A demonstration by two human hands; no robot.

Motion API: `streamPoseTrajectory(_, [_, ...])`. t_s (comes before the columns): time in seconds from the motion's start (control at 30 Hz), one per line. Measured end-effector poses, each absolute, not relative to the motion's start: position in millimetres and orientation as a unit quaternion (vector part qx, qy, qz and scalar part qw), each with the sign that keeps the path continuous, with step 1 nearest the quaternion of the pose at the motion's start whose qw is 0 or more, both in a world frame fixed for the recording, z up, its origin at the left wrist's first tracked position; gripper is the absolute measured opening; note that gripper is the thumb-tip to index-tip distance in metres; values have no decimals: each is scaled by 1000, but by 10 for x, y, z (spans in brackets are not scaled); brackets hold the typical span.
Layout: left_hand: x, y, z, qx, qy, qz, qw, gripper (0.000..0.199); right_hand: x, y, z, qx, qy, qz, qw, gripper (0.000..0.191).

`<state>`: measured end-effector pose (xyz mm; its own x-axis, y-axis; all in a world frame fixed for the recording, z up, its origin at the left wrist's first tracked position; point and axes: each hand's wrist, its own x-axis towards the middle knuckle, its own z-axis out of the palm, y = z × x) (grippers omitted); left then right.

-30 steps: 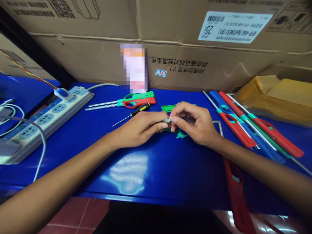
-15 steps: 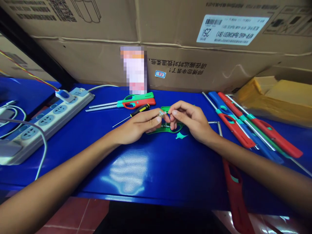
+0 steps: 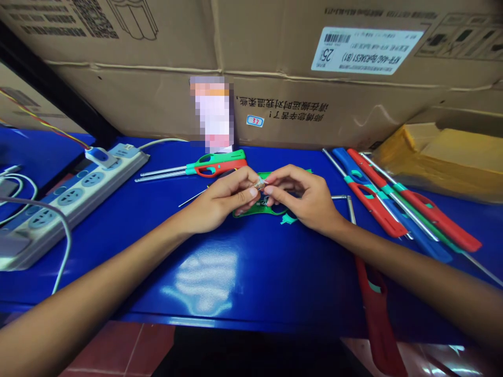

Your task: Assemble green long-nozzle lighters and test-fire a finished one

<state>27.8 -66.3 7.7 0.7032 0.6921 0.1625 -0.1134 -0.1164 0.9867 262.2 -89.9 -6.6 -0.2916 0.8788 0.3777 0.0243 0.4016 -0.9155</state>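
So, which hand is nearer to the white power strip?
Left. The left hand is to the right of the white power strip, not touching it; the right hand is farther, beyond the left hand.

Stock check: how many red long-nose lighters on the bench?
3: one red lighter at back centre, two more red lighters in the right-hand pile. A loose red handle shell lies apart in front; others could be hidden.

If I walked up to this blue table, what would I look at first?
You'd first see the left hand and right hand in the middle, pinching a tiny metal part above a green plastic piece. Next come the long red and blue lighters on the right, then the white power strip on the left.
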Motion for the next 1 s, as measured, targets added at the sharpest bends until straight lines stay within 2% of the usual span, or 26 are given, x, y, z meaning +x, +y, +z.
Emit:
streamPoseTrajectory(0.2, [268, -687, 117, 683, 214, 316, 623, 25, 2630, -898, -66, -337, -668, 446, 491, 30])
streamPoseTrajectory(0.5, [234, -704, 194, 751, 242, 329, 519, 25, 2616, -900, -44, -338, -658, 461, 489, 30])
streamPoseTrajectory(1.0, [221, -700, 179, 734, 233, 307, 559, 26, 2625, -925, -31, -342, -674, 436, 488, 29])
